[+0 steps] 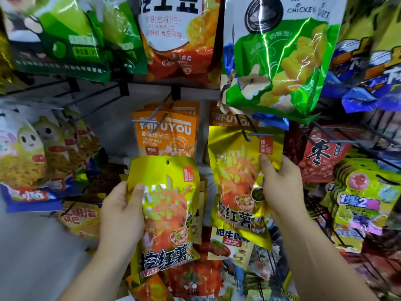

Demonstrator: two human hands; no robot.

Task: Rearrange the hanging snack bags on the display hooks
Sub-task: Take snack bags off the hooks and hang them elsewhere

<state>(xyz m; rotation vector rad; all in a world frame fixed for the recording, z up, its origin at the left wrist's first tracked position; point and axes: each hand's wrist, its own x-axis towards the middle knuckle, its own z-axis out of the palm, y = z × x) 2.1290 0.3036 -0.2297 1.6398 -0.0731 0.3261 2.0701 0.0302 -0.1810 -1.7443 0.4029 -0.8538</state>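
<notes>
I hold two matching yellow snack bags with orange fries pictured on them. My left hand grips the left yellow bag by its left edge, thumb on the front; its hang hole is off any hook. My right hand grips the right yellow bag by its right edge, and that bag's top sits at the tip of a black wire hook. Orange popcorn bags hang on the hook just above the left bag.
A green chicken snack bag hangs close above the right bag. Red date bags and colourful candy bags crowd the right. Cartoon noodle bags hang at left. More packets hang below, and green and white-orange bags fill the top row.
</notes>
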